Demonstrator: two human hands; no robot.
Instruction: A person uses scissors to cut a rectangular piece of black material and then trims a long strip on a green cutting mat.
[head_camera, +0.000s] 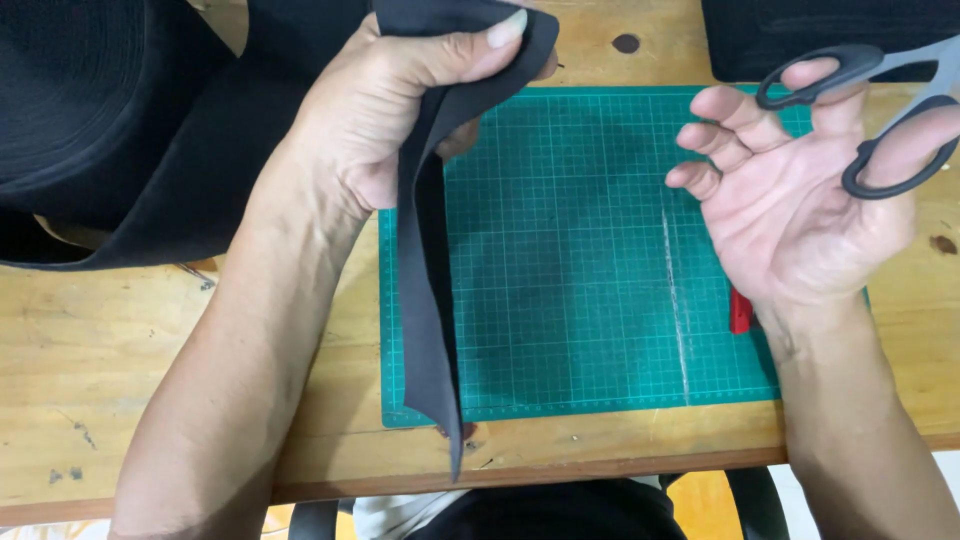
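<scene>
My left hand pinches a long strip of black fabric between thumb and fingers; the strip hangs down over the left edge of a green cutting mat. My right hand is raised palm-up over the mat's right side. Its thumb and forefinger sit in the black handles of a pair of scissors, whose grey blades run off the right edge. The other fingers are curled loosely.
A large roll of black fabric lies at the upper left on the wooden table. More black material sits at the top right. A small red object peeks out under my right wrist. The table's near edge runs along the bottom.
</scene>
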